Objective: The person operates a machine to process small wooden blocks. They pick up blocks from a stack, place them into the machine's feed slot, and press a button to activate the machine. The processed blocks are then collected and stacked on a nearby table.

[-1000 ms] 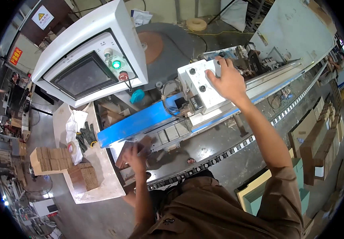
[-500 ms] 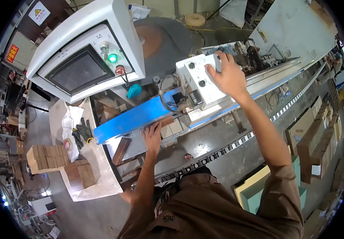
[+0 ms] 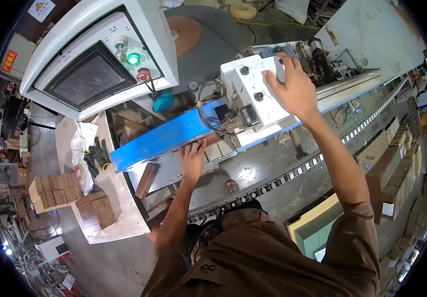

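Your left grip [image 3: 192, 157] lies with its fingertips against the near end of a brown strip [image 3: 212, 140], which sits at the edge of the blue cover [image 3: 166, 141]; you can't tell from this view whether the thumb pinches it. Your right grip [image 3: 295, 91] is spread, thumb and fingers apart, over the top of the white box [image 3: 253, 83] with its black knobs. A second brown piece [image 3: 146, 179] lies slantwise on the metal bed [image 3: 166, 172], left of your left grip. On the counter [image 3: 127, 210] further left are dark gloves [image 3: 96, 156], a tape roll [image 3: 79, 172] and stacked brown pieces [image 3: 59, 190]. A green lamp [image 3: 133, 59] glows on the control panel [image 3: 119, 29].
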### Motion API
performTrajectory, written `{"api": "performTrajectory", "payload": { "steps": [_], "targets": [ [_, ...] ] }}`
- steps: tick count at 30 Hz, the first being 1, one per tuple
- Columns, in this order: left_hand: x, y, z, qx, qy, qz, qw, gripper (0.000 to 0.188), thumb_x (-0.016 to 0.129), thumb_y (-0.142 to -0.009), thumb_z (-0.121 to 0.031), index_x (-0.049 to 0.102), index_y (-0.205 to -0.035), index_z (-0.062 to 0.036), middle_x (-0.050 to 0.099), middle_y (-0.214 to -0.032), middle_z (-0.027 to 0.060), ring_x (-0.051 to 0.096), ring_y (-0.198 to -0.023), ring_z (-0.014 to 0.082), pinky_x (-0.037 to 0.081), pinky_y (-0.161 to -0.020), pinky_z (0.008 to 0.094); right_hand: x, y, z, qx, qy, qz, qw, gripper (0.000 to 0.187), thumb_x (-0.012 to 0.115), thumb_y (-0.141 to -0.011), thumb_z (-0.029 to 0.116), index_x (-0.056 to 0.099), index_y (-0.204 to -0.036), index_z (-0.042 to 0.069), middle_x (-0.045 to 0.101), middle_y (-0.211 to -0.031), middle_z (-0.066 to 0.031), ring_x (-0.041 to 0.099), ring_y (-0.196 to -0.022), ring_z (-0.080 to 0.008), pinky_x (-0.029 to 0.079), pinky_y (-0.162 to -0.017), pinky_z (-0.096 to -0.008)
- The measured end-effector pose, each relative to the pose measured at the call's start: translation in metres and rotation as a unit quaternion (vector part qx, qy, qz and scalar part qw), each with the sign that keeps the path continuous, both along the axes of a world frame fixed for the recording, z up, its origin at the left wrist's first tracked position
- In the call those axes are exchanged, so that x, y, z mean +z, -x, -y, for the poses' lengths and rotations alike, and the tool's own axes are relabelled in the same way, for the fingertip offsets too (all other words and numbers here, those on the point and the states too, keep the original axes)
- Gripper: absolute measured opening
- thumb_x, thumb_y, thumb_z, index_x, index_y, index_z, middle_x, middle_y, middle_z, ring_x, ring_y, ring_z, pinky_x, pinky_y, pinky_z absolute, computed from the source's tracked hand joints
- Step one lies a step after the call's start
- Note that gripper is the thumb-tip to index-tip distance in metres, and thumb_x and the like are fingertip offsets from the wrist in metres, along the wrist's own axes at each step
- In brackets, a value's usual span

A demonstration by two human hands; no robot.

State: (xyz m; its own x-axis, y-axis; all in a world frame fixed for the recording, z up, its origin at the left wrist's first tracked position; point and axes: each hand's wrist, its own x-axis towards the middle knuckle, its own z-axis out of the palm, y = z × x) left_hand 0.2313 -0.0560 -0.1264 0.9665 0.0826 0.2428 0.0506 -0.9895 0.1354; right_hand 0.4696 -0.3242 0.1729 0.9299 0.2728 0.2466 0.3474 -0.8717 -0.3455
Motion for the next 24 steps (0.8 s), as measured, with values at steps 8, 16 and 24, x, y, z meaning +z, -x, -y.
{"api": "performTrajectory", "payload": {
  "steps": [8,16,24],
  "targets": [
    [-0.011,-0.046,0.047,-0.044,0.015,0.106,0.993,0.036,0.068,-0.086,-0.012,0.079,-0.121,-0.0153,0.068,-0.115,-0.0004,0.061,-0.105,0.0239,0.043,-0.102,0.0481,-0.001,-0.001,0.002,0.0,-0.01,0.001,1.0,0.073,0.065,-0.098,0.056,0.055,-0.151,0.006,0.061,-0.145,-0.023,0.068,-0.124,-0.0446,0.059,-0.1,-0.0524],
    [-0.018,-0.058,0.068,0.065,0.126,0.166,0.976,0.021,0.08,-0.089,-0.022,0.079,-0.108,-0.0137,0.071,-0.113,0.0043,0.061,-0.11,0.0278,0.037,-0.105,0.0523,0.002,-0.003,-0.001,-0.005,-0.014,-0.001,1.0,0.074,0.066,-0.097,0.058,0.056,-0.151,0.008,0.061,-0.145,-0.0223,0.069,-0.122,-0.0445,0.059,-0.098,-0.0532],
    [0.019,0.086,-0.037,0.274,0.016,0.15,0.95,0.023,0.075,-0.094,-0.029,0.08,-0.114,-0.0183,0.072,-0.123,0.0038,0.061,-0.116,0.0286,0.033,-0.11,0.0525,-0.009,-0.007,0.004,0.011,0.003,0.012,1.0,0.079,0.058,-0.1,0.066,0.054,-0.152,0.007,0.061,-0.144,-0.0256,0.071,-0.119,-0.046,0.059,-0.097,-0.0535]
  ]
}}
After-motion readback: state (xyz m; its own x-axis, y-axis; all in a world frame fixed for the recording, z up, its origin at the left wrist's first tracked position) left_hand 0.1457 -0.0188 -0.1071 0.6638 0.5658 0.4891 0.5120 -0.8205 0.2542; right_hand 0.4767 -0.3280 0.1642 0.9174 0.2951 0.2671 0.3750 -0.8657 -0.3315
